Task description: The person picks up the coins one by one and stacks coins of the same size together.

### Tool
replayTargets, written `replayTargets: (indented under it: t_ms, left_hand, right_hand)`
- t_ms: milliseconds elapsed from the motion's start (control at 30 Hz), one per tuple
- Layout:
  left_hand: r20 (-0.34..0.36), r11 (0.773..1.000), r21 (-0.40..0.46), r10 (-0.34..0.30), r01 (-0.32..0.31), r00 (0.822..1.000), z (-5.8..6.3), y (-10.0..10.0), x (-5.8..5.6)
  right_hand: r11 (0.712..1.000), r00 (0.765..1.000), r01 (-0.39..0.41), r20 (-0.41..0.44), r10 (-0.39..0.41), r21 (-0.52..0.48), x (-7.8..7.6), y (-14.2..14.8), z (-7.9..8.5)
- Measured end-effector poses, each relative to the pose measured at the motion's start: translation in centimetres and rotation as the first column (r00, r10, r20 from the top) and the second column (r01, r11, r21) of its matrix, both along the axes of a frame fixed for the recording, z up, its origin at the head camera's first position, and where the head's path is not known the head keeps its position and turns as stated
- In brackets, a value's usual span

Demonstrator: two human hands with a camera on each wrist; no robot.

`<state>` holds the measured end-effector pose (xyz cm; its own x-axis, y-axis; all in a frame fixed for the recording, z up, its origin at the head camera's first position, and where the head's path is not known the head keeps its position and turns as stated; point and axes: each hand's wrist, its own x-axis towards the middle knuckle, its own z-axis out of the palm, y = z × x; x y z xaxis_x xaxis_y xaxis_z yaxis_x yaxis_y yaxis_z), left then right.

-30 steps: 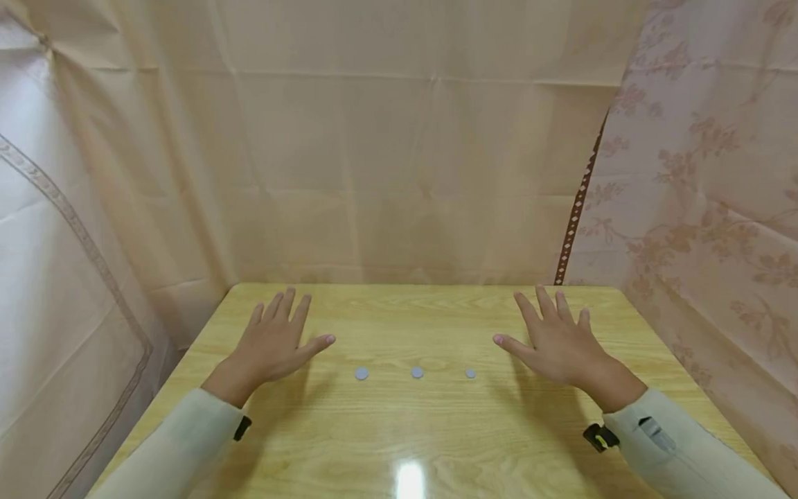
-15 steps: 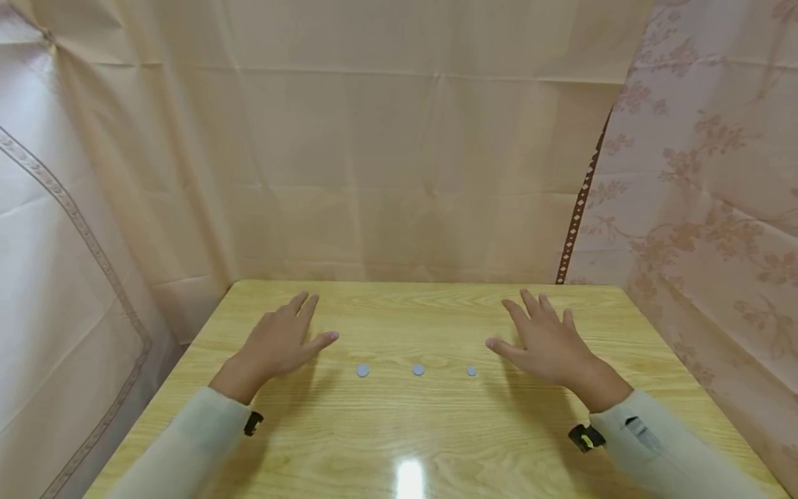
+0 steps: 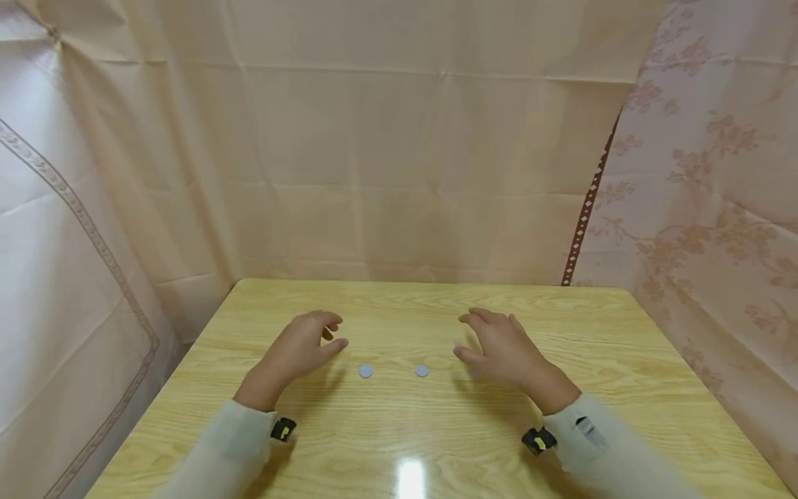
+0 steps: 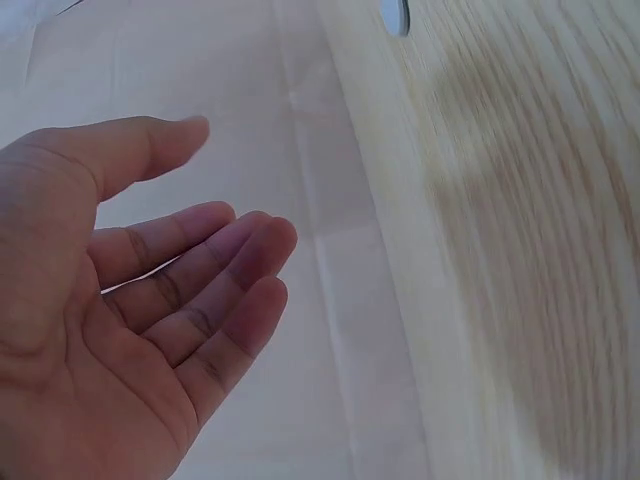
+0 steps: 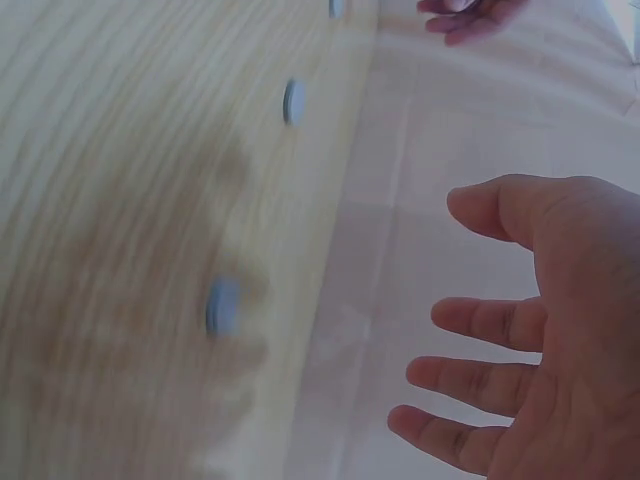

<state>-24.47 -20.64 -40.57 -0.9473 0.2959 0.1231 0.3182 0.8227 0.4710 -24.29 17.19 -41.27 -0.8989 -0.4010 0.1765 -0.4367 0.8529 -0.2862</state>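
Observation:
Three small flat grey-blue discs lie in a row on the wooden table: a left disc [image 3: 366,371], a middle disc [image 3: 422,371] and a right disc [image 5: 222,305]. My left hand [image 3: 303,348] hovers just left of the left disc, fingers loosely bent and thumb apart, with nothing in its grasp. Above the right disc is my right hand [image 3: 505,350], its fingers relaxed and holding nothing. In the head view it hides most of that disc. The left wrist view shows the left palm [image 4: 90,370] with parted thumb and fingers; one disc shows at the top edge.
The light wooden table [image 3: 399,423] has a bright reflection near its front. A beige curtain [image 3: 399,173] hangs behind the far edge, and a floral cloth [image 3: 717,208] is on the right. Each sleeved wrist carries a small black device, such as the left one [image 3: 283,430].
Both hands have moved inward toward the discs, and their spread, straight fingers have bent loosely. The right hand now covers most of the right disc in the head view. The discs stay in place.

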Motion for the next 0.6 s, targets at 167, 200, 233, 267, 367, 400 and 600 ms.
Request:
replayTargets:
  t_ms: [167,200,233,267,367,400,600]
  left_hand:
    - [-0.001,1.000,0.021,0.009,-0.009,1.000,-0.4,0.4,-0.1]
    - [0.000,1.000,0.021,0.011,-0.011,1.000,-0.5,0.5,-0.1]
    - [0.001,1.000,0.022,0.011,-0.011,1.000,-0.6,0.6,-0.1]
    - [0.005,1.000,0.022,0.017,-0.017,1.000,-0.8,0.6,-0.1]
    - [0.005,1.000,0.006,0.022,-0.022,1.000,-1.0,0.9,-0.2]
    - [0.004,1.000,0.000,0.021,-0.021,1.000,-1.1,0.9,-0.2]
    - [0.015,1.000,0.010,0.016,-0.016,1.000,-1.8,1.5,-0.5]
  right_hand:
    - [0.996,0.998,-0.040,0.044,0.044,-0.080,-0.2,-1.7,-0.7]
    - [0.995,0.998,-0.047,0.048,0.051,-0.090,-0.2,-2.0,-0.8]
    - [0.994,0.997,-0.052,0.048,0.056,-0.096,-0.2,-2.3,-0.9]
    - [0.994,0.997,-0.054,0.047,0.059,-0.100,-0.2,-2.6,-1.0]
    - [0.991,0.996,-0.064,0.050,0.070,-0.120,-0.3,-3.4,-1.3]
    - [0.990,0.996,-0.065,0.053,0.072,-0.126,-0.4,-3.6,-1.5]
    - [0.984,0.994,-0.059,0.079,0.073,-0.166,-0.6,-5.3,-2.0]
